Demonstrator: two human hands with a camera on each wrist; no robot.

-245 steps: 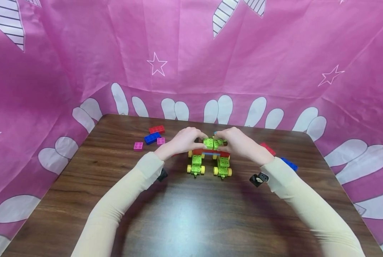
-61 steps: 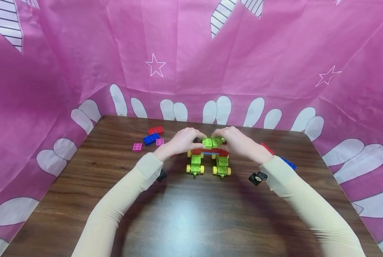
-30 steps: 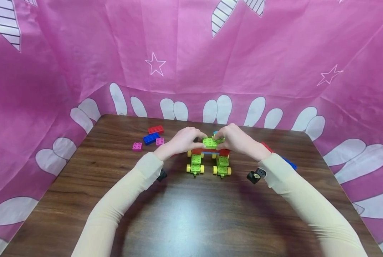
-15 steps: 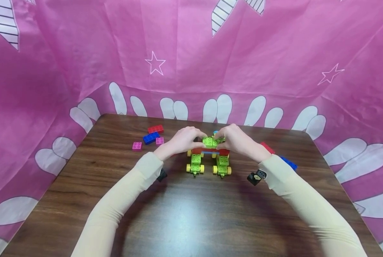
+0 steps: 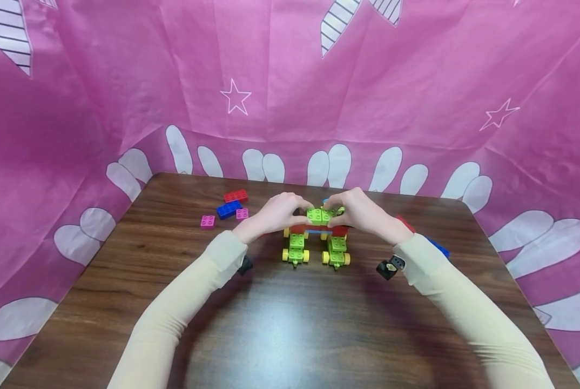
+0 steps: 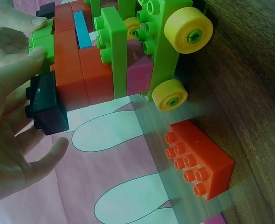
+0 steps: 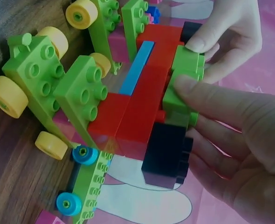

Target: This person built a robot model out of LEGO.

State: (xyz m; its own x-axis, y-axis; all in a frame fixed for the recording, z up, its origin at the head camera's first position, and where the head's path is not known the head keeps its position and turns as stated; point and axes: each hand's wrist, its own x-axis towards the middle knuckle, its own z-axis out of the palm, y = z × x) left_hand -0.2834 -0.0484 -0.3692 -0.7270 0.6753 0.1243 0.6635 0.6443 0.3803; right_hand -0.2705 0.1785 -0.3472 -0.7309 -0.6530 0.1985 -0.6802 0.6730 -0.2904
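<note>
A toy-brick build stands on the table, two green wheeled bases (image 5: 296,255) with yellow wheels carrying stacked bricks and a red brick span (image 7: 144,109) with a blue strip beneath. Two small green bricks sit side by side on top. My left hand (image 5: 277,210) pinches the left green brick (image 5: 314,216) between thumb and fingers. The right green brick (image 7: 177,109) is pinched by my right hand (image 5: 360,216), its thumb on the near face. Black bricks sit at both ends, one (image 6: 49,105) beside my left fingers and another (image 7: 163,156) below my right hand.
To the left lie a red brick (image 5: 236,195), a blue brick (image 5: 229,209) and two pink bricks (image 5: 208,221). Another red brick (image 6: 202,163) lies near the build's left side. Beyond my right arm is a blue brick (image 5: 438,246). A green base with blue wheels (image 7: 88,186) stands behind the build.
My right hand has shifted slightly, lifting and settling around the right green brick. My left hand and the build stay where they were.
</note>
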